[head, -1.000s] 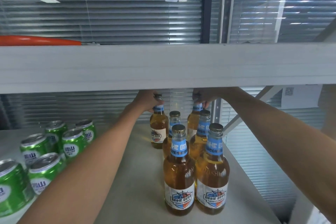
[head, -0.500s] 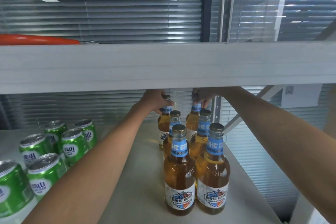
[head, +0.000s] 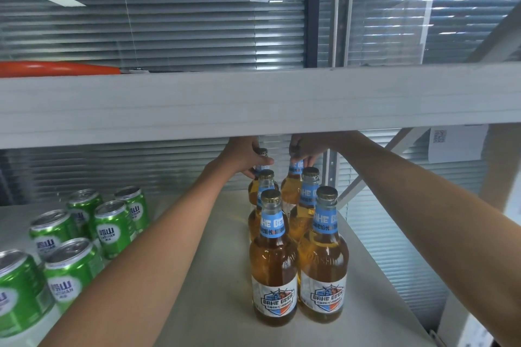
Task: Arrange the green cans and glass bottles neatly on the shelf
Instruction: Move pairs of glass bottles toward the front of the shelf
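Note:
Several amber glass bottles with blue neck labels stand in two columns on the shelf board (head: 222, 276). The nearest pair are the front left bottle (head: 274, 267) and the front right bottle (head: 324, 262). My left hand (head: 245, 156) grips the neck of the back left bottle (head: 260, 170). My right hand (head: 306, 149) holds the neck of the back right bottle (head: 293, 186). Both back bottles stand directly behind the middle pair. Several green cans (head: 112, 227) stand upright in rows at the left.
The upper shelf beam (head: 259, 101) crosses the view just above my hands. An orange object (head: 56, 68) lies on that upper shelf at the left. A diagonal brace (head: 363, 177) and an upright post stand behind the bottles at the right. Blinds behind glass back the shelf.
My left hand has slid the back left bottle to the right, from apart at the left to directly behind the left column. The right hand and its bottle barely moved.

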